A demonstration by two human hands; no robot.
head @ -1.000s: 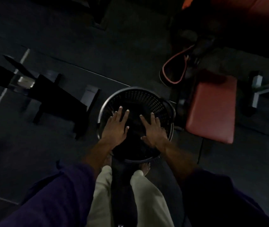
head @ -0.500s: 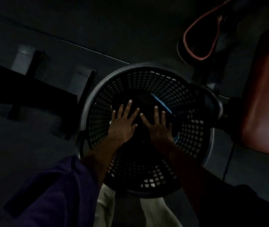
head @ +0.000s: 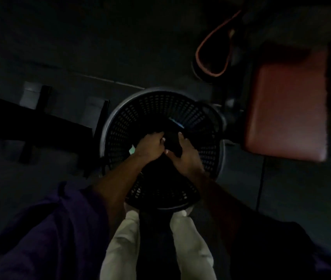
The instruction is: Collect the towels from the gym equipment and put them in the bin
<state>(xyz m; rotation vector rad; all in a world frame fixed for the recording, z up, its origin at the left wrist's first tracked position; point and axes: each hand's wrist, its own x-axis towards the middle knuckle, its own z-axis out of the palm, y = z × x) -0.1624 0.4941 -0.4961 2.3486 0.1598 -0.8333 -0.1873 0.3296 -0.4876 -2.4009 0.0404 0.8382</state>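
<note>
A round black perforated bin [head: 156,106] with a grey rim stands on the floor in front of my feet. Inside it lies a dark towel [head: 172,138] with a blue-edged cloth showing behind it. Both my hands are down in the bin. My left hand [head: 150,146] has its fingers curled into the dark towel. My right hand [head: 184,156] grips the same towel from the right side, thumb towards the left hand. The scene is very dim and the towel's outline is hard to make out.
A red padded bench seat [head: 285,110] stands right of the bin. A red-edged black bag or strap [head: 213,57] lies behind it. A black bench frame [head: 39,126] with pale feet stands to the left. Dark rubber floor lies all around.
My hands went from lying flat with spread fingers on the towel to curling and gripping it. The camera drew closer to the bin, then back a little.
</note>
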